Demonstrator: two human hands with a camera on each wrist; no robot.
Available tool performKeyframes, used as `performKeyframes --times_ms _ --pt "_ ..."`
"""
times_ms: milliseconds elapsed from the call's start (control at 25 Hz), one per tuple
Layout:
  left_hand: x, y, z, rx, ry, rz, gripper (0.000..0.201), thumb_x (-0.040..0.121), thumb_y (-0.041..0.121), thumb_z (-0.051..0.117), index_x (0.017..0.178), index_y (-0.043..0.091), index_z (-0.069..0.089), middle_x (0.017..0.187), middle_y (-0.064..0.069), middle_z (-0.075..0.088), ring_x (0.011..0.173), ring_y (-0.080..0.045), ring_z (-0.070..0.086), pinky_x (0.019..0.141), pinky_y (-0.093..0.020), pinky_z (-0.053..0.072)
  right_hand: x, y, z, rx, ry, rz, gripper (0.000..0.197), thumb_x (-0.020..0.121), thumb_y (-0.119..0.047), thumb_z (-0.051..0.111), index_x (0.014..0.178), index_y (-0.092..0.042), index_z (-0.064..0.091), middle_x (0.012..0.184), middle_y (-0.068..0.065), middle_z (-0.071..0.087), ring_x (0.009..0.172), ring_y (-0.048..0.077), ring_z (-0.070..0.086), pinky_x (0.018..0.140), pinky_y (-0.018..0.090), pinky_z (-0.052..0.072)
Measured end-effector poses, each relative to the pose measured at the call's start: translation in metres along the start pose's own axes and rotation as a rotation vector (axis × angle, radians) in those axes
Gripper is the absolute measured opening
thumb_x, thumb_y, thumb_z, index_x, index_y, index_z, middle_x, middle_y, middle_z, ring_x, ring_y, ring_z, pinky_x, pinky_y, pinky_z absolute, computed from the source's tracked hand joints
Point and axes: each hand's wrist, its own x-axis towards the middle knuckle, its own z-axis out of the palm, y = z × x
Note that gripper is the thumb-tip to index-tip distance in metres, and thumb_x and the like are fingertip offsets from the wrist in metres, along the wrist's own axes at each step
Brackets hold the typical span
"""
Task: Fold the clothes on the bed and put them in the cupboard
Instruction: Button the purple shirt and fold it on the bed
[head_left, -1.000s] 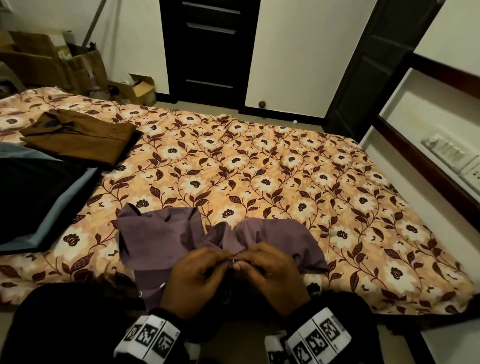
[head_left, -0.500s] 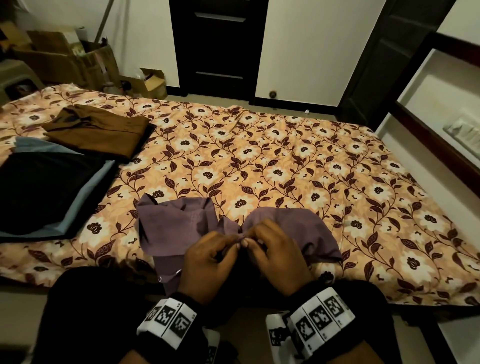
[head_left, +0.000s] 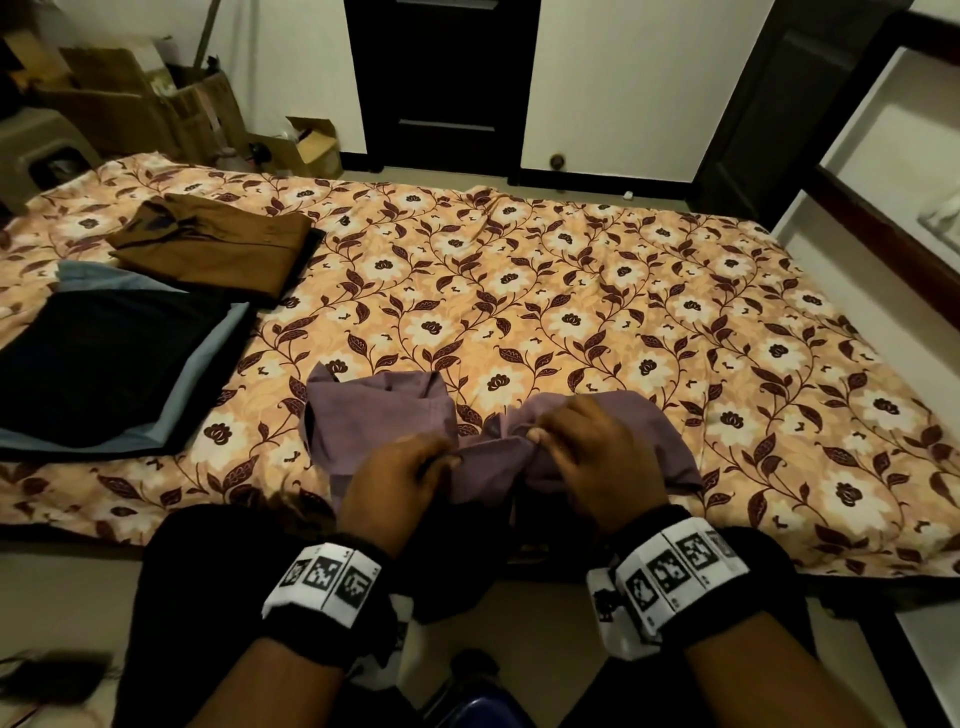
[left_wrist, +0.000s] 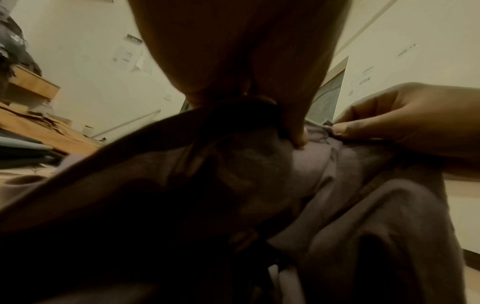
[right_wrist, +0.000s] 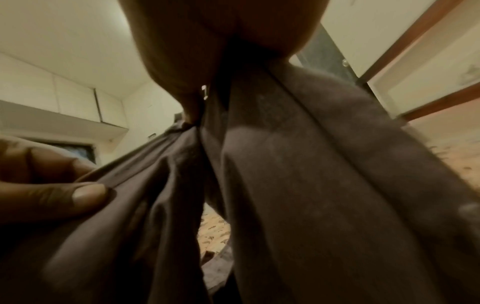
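A mauve shirt (head_left: 374, 421) lies bunched at the near edge of the floral bed (head_left: 571, 291). My left hand (head_left: 400, 478) pinches its cloth at the middle, and my right hand (head_left: 597, 452) pinches the fabric a little to the right. In the left wrist view the left hand (left_wrist: 296, 135) and the right hand (left_wrist: 405, 123) grip the mauve shirt (left_wrist: 350, 205) a short way apart. The right wrist view shows the shirt (right_wrist: 311, 185) hanging from my right hand (right_wrist: 192, 102), with the left hand's thumb (right_wrist: 85, 195) on it.
A folded brown shirt (head_left: 218, 249) and a folded dark garment on a blue-grey one (head_left: 104, 358) lie at the bed's left. Cardboard boxes (head_left: 130, 104) stand at the back left, a dark door (head_left: 441, 83) behind the bed, and a shelf niche (head_left: 893, 171) at the right.
My hands, pinched together at the shirt's middle a second ago, have drawn a little apart, the right one moving up and right. The head view has shifted so the bed sits further right.
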Motion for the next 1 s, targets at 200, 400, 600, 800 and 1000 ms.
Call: performKeyframes --times_ms 200,400,600,800,1000 --pt "0.008 -0.013 -0.042 -0.022 0.433 -0.051 0.011 0.087 0.006 0.069 0.097 0.008 0.074 0.09 -0.005 0.072 0.072 -0.005 0.059 0.075 -0.009 0.043 -0.001 0.012 -0.029 0.29 -0.3 0.168 0.008 0.086 -0.024 0.068 0.079 -0.023 0.063 0.071 -0.01 0.06 0.065 0.0 0.059 0.06 0.01 0.041" --pt "-0.004 0.021 -0.033 -0.296 0.473 0.136 0.015 0.089 0.017 0.066 0.104 0.017 0.07 0.094 0.012 0.068 0.088 0.003 0.063 0.078 -0.008 0.048 -0.017 -0.02 -0.04 0.707 -0.228 0.363 0.013 0.085 -0.024 0.066 0.08 -0.012 0.064 0.075 0.004 0.066 0.07 0.008 0.063 0.064 0.02 0.048" --pt "-0.018 0.045 -0.001 -0.273 0.39 0.387 0.022 0.089 0.022 0.059 0.107 0.015 0.068 0.101 0.008 0.065 0.096 0.011 0.057 0.085 -0.007 0.045 -0.015 -0.066 -0.036 1.197 0.003 0.474 0.01 0.086 -0.014 0.06 0.087 -0.019 0.069 0.094 -0.004 0.073 0.093 0.01 0.068 0.078 0.023 0.056" --pt "-0.013 0.047 -0.008 -0.303 0.261 0.427 0.021 0.088 0.025 0.059 0.105 0.02 0.07 0.096 0.006 0.071 0.089 0.0 0.064 0.082 -0.011 0.05 -0.017 -0.061 -0.044 0.889 -0.079 0.329 0.019 0.089 -0.011 0.062 0.094 -0.027 0.069 0.094 -0.007 0.073 0.09 0.005 0.067 0.081 0.023 0.055" --pt "-0.006 0.044 -0.014 -0.416 0.013 0.345 0.052 0.082 0.001 0.071 0.128 0.022 0.057 0.096 0.018 0.068 0.09 0.003 0.066 0.084 -0.014 0.052 -0.023 -0.051 -0.048 0.704 -0.145 0.165 0.016 0.087 -0.013 0.067 0.091 -0.028 0.071 0.087 -0.008 0.07 0.086 0.006 0.064 0.079 0.024 0.054"
